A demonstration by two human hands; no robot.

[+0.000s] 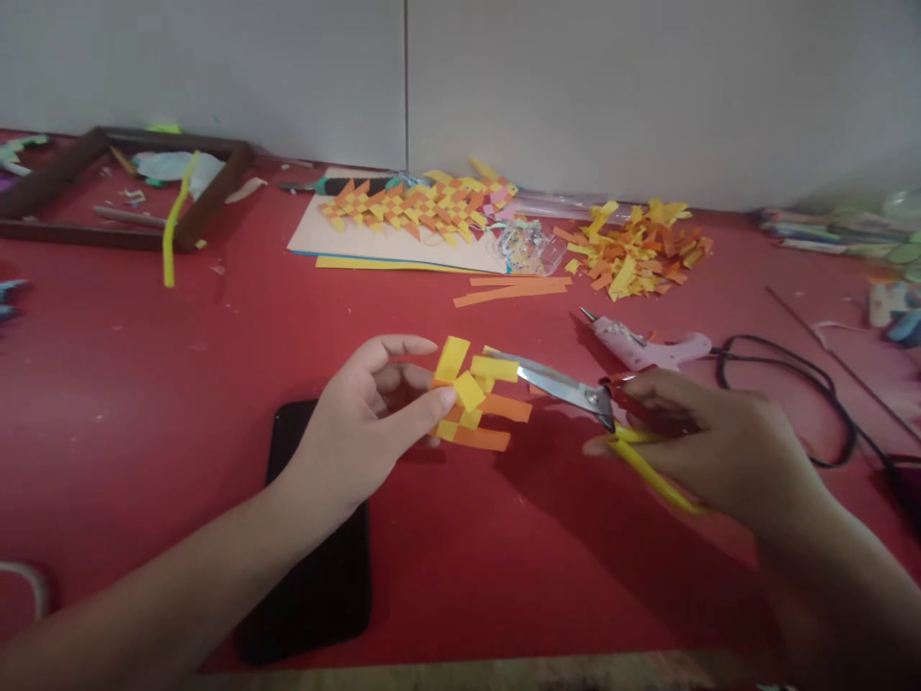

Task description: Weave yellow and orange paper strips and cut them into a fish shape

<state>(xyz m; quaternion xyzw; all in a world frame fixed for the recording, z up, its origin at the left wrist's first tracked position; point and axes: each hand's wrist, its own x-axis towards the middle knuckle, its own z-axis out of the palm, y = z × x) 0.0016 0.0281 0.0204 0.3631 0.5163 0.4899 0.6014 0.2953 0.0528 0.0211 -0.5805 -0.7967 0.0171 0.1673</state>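
Observation:
Between thumb and fingers my left hand (385, 408) pinches a woven paper piece (471, 419) of yellow and orange strips, held above the red table. Several strip ends stick out from it to the right and upward. My right hand (720, 441) is closed on the yellow handles of a pair of scissors (565, 386). Their blades point left and reach the yellow strip at the piece's upper right. Whether the blades are cutting into it I cannot tell. A dark phone (317, 585) lies partly under my left wrist.
A pink glue gun (648, 347) with a black cord lies beyond my right hand. Behind are a heap of paper clippings (640, 254), finished woven pieces (424, 206) on a board (309, 235), loose orange strips (514, 288) and a brown frame (216, 192). A wall (576, 96) closes off the back.

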